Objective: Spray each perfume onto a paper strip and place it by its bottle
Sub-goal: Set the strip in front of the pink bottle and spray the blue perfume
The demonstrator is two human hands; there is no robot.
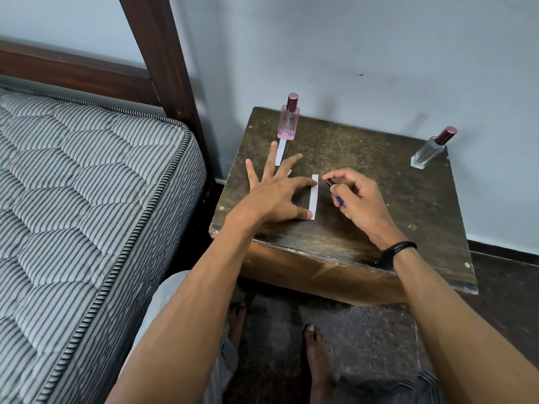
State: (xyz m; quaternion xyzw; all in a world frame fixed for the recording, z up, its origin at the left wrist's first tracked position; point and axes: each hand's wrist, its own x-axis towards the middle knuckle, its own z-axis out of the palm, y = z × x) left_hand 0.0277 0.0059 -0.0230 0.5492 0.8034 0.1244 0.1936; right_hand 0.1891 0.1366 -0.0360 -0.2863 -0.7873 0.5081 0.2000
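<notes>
A pink perfume bottle with a dark red cap stands at the far left of the wooden table, and a white paper strip lies right in front of it. A clear bottle with a dark red cap stands at the far right corner. My left hand lies flat with spread fingers, its forefinger and thumb pressing a second white strip onto the table's middle. My right hand grips a small dark bottle with a blue body, its tip pointing at that strip's top end.
A striped quilted mattress on a dark wooden bed frame fills the left side, close to the table. A pale wall stands right behind the table. My bare feet are on the dark floor below the table's front edge.
</notes>
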